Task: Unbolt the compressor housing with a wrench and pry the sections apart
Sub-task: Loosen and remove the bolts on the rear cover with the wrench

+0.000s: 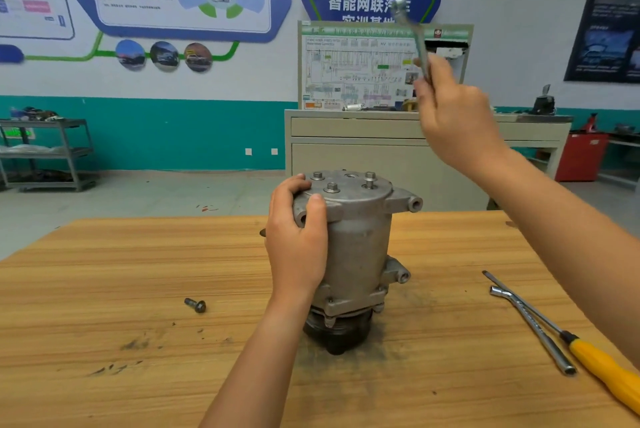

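Observation:
A grey metal compressor (360,240) stands upright on the wooden table (104,275), pulley end down. Three bolts (332,187) stick up from its top plate. My left hand (298,237) wraps around the upper left side of the housing. My right hand (457,119) is raised high above and to the right of it, gripping a silver wrench (414,34) that points up and left, blurred. One loose bolt (196,305) lies on the table to the left.
A yellow-handled screwdriver (595,361) and a second silver socket wrench (533,330) lie side by side at the table's right. Behind the table stand a beige bench (346,136), a red cabinet (581,157) and a metal shelf cart (48,153).

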Demonstrator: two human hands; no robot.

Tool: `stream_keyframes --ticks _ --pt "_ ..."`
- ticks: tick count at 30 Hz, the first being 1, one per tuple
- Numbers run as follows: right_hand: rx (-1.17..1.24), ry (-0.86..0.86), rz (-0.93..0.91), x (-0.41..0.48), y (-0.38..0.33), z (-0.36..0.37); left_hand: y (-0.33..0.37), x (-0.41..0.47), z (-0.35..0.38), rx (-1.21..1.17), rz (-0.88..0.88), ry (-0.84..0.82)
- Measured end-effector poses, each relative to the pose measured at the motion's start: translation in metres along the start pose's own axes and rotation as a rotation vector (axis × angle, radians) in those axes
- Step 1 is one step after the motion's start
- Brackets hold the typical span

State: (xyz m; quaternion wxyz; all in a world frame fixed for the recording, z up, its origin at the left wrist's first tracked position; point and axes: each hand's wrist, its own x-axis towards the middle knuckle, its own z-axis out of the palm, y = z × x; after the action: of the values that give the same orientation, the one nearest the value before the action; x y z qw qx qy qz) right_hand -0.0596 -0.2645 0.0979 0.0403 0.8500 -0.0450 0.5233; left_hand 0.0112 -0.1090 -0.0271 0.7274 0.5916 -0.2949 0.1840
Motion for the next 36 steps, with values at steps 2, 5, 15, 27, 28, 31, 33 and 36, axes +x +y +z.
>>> stream_keyframes --ticks 2,5,15,27,28,31,33,36 --pt "-0.263 -0.193 -0.094 -0.015 -0.012 -0.024 0.001 -0.001 0.0 -0.005 0.003 0.009" --pt "-0.505 -0.457 -0.1 -0.037 -0.02 -0.047 0.001 -0.002 0.001 0.016 0.015 0.015" --pt "-0.712 -0.613 -0.189 -0.041 -0.031 -0.047 0.002 -0.005 0.003 0.015 0.016 0.02" --pt "-1.039 -0.768 -0.579 -0.031 -0.048 -0.059 0.002 -0.004 0.003 0.007 0.009 0.02" --pt "-1.04 -0.769 -0.582 -0.03 -0.049 -0.061 0.001 -0.004 0.003 0.013 0.009 0.014" --pt "-0.997 -0.763 -0.464 -0.042 -0.039 -0.058 0.001 -0.003 0.001 0.017 0.007 0.001" --pt "-0.882 -0.684 -0.339 -0.057 -0.027 -0.054 0.002 -0.003 0.001 0.015 0.009 -0.008" --pt "-0.471 -0.351 -0.247 -0.07 0.004 -0.041 0.003 -0.004 0.002 0.01 0.018 -0.017"
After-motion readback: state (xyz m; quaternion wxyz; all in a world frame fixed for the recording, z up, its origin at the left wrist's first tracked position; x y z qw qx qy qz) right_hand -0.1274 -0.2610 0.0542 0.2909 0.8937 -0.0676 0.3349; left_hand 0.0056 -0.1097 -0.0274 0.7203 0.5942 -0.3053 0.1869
